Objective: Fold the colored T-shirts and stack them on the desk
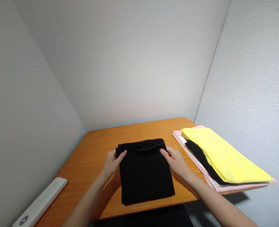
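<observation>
A folded black cloth (pixel 145 171) lies in the middle of the orange wooden table (pixel 92 151). My left hand (pixel 112 162) grips its far left corner, thumb on top and fingers tucked under the edge. My right hand (pixel 174 160) grips the far right corner the same way. Both hands are closed on the cloth's far fold, which is slightly rolled up.
A stack of folded cloths sits at the table's right edge: yellow (pixel 224 154) on top, black (pixel 200 157) below, pink (pixel 210 179) at the bottom. A long white device (pixel 41 203) lies at the left front corner. Grey walls enclose the table closely on three sides.
</observation>
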Tool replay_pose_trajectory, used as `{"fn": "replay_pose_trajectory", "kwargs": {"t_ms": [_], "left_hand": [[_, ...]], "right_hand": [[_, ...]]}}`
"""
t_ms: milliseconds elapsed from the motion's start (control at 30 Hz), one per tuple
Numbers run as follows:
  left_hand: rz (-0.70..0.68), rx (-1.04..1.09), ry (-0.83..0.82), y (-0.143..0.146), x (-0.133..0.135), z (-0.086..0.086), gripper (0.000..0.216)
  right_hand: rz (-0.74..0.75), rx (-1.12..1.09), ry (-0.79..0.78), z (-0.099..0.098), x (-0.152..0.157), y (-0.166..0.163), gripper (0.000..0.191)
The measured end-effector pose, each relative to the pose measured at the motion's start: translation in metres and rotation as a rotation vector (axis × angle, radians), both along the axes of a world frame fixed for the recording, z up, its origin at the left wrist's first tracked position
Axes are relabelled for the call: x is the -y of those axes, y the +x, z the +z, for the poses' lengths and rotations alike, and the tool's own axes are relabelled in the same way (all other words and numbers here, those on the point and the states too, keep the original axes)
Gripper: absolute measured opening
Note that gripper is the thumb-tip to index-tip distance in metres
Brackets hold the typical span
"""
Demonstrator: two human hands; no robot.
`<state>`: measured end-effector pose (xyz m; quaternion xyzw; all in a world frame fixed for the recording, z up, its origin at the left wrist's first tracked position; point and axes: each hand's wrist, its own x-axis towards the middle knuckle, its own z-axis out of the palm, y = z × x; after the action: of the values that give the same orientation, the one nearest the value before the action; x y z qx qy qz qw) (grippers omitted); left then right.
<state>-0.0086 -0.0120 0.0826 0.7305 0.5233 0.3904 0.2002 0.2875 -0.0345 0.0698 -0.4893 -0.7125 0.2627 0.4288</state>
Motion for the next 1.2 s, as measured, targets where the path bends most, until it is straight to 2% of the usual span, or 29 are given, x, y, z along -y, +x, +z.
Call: {"fn": "replay_pose_trajectory", "kwargs": {"t_ms": [67,133,200,300,433,567,733,867,1067,1200], "left_hand": [[0.075,-0.064,-0.085,0.007,-0.036,-0.01,0.043],[0.126,-0.143,-0.14,0.012,-0.057,-0.024,0.041],[0.166,-0.198,-0.154,0.016,-0.061,-0.037,0.044],[0.193,-0.386,-0.081,0.024,-0.042,-0.05,0.055],[0.065,-0.622,0.028,0.045,-0.005,-0.055,0.058],[-0.003,-0.706,0.073,0.065,0.016,-0.061,0.059],[0.035,-0.736,0.027,0.069,0.02,-0.087,0.062],[0.072,-0.732,0.041,0.069,0.019,-0.101,0.064],[0.079,-0.822,-0.004,0.072,0.013,-0.103,0.069],[0.114,-0.855,0.0,0.077,0.025,-0.102,0.072]], "right_hand": [[-0.108,0.192,-0.068,-0.008,-0.038,-0.005,0.04],[-0.214,0.434,-0.161,-0.02,-0.064,-0.008,0.035],[-0.288,0.629,-0.192,-0.031,-0.074,-0.01,0.029],[-0.321,0.764,-0.064,-0.041,-0.067,-0.014,0.031],[-0.231,0.731,0.142,-0.043,-0.048,-0.033,0.042],[-0.05,0.697,0.16,-0.052,-0.042,-0.052,0.058],[0.036,0.725,0.056,-0.071,-0.047,-0.055,0.07],[0.051,0.712,0.021,-0.069,-0.045,-0.051,0.074],[0.06,0.696,0.003,-0.061,-0.043,-0.049,0.076],[0.08,0.702,0.001,-0.056,-0.031,-0.046,0.076]]}}
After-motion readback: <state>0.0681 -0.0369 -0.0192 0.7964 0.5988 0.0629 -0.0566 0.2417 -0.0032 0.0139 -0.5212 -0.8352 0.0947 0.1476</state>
